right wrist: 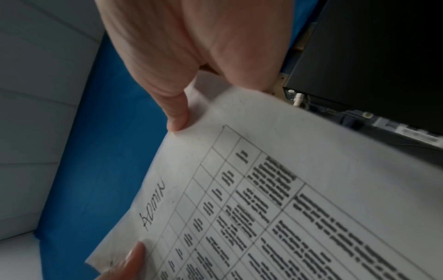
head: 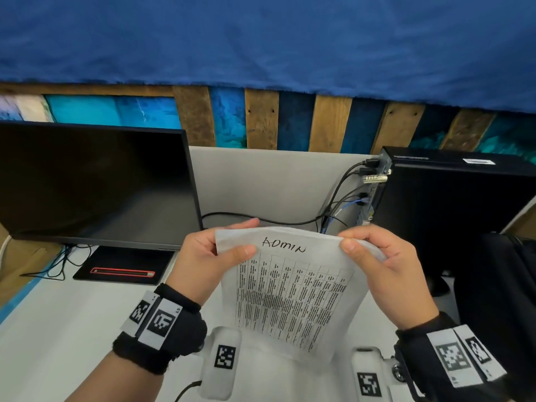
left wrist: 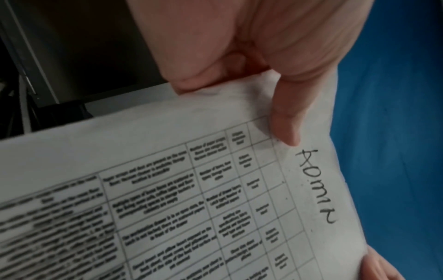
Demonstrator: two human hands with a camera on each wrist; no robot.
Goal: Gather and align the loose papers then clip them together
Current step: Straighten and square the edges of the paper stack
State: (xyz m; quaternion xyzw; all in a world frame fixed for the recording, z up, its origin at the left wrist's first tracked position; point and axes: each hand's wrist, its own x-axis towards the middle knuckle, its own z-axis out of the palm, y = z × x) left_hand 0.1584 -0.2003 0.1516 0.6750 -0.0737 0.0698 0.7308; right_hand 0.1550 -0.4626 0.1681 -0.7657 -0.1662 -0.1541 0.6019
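Both hands hold the papers upright above the near table, between the monitor and the computer tower: the left hand and the right hand each pinch a top corner between thumb and fingers. The sheets look light, thin and floppy, likely to sag, crease or slide apart. Holding the side edges loosely and tapping the bottom edge on the table should square them.
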